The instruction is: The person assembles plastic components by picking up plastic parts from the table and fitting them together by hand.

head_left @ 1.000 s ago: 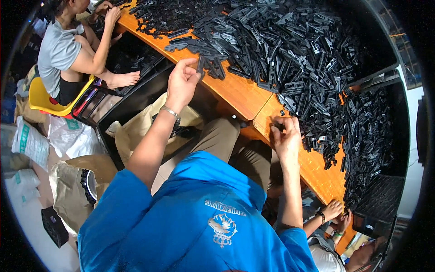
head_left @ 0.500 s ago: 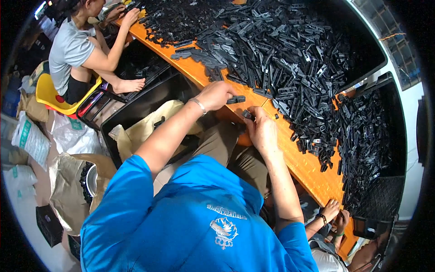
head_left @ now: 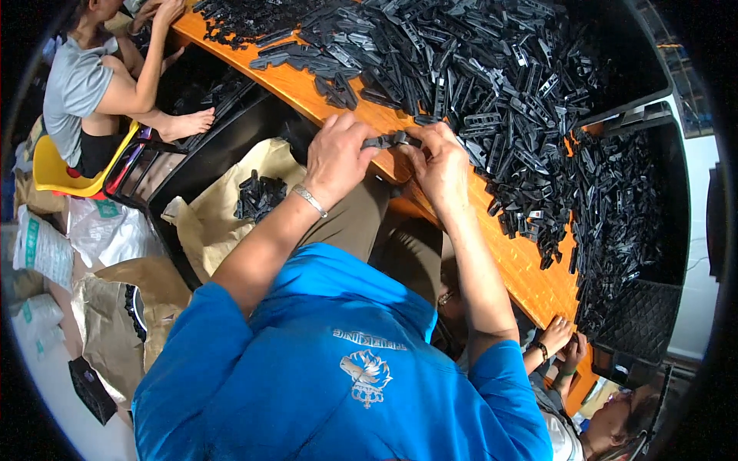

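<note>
Near the table's front edge, my left hand (head_left: pixel 337 156) is closed on one end of a narrow black plastic part (head_left: pixel 380 142). My right hand (head_left: pixel 441 164) pinches a small black plastic piece (head_left: pixel 405 139) against the part's other end. The two meet between my fingertips, and whether they are joined cannot be made out. Just beyond my hands, a large heap of long black plastic parts (head_left: pixel 477 84) covers the orange wooden table (head_left: pixel 530 280). A few loose parts (head_left: pixel 336 91) lie at the heap's near edge.
Left of my lap, a black crate (head_left: pixel 173 223) holds brown paper (head_left: pixel 207 223) with several black parts (head_left: pixel 261 196) on it. A black bin (head_left: pixel 680 253) with smaller black pieces stands at the right. Co-workers sit at the far left, near a yellow chair (head_left: pixel 54 173), and lower right.
My hands have come together, so the two black pieces that were apart now touch. The view has shifted, and more of the parts in the crate shows.
</note>
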{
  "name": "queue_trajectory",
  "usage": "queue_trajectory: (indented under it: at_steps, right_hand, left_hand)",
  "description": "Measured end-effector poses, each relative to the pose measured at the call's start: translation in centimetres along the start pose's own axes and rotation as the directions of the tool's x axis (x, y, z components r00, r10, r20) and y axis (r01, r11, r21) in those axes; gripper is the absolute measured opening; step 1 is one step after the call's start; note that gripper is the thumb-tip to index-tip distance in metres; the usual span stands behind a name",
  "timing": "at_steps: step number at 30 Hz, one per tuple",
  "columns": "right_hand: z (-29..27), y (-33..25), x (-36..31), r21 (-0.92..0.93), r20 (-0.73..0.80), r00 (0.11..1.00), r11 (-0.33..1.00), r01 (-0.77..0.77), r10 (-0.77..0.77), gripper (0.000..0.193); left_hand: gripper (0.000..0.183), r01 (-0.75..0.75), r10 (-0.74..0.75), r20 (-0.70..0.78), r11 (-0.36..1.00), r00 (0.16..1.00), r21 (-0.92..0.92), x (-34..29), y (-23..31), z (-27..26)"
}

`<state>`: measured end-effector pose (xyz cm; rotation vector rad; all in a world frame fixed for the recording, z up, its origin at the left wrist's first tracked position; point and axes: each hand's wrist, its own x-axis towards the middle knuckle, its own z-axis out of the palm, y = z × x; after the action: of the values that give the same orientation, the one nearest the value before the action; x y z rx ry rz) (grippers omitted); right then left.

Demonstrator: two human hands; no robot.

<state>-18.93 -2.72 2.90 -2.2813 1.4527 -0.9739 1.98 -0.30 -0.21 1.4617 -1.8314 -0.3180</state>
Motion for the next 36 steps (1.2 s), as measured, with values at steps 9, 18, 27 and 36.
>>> queue_trajectory:
  at_steps: [9,18,27,36]
  right_hand:
    - [0.5,1.9,1.1,0.048,0.167,0.981,0.995,0.090,-0.097,0.031]
    - [2.8,1.4,2.0,-0.048,0.125,0.955,0.960,0.277,-0.269,0.031]
    - [-2.1,0.5,-4.7,-0.023,0.141,0.986,0.995,0.096,-0.092,0.017]
    - [-7.4,5.6,-7.4,-0.516,-0.124,0.973,0.825,-0.233,0.197,0.019]
  left_hand:
    - [0.028,-0.118,0.118,-0.015,0.988,0.993,-0.101,0.1,-2.6,-0.3]
    - [0.021,-0.085,0.076,-0.064,0.985,0.995,-0.147,0.4,-2.9,0.9]
    - [0.028,-0.069,0.073,0.418,0.997,0.905,-0.024,-1.5,-7.7,-8.3]
    - [0.044,-0.136,0.155,-0.055,0.958,0.986,0.254,3.0,-6.8,-6.4]
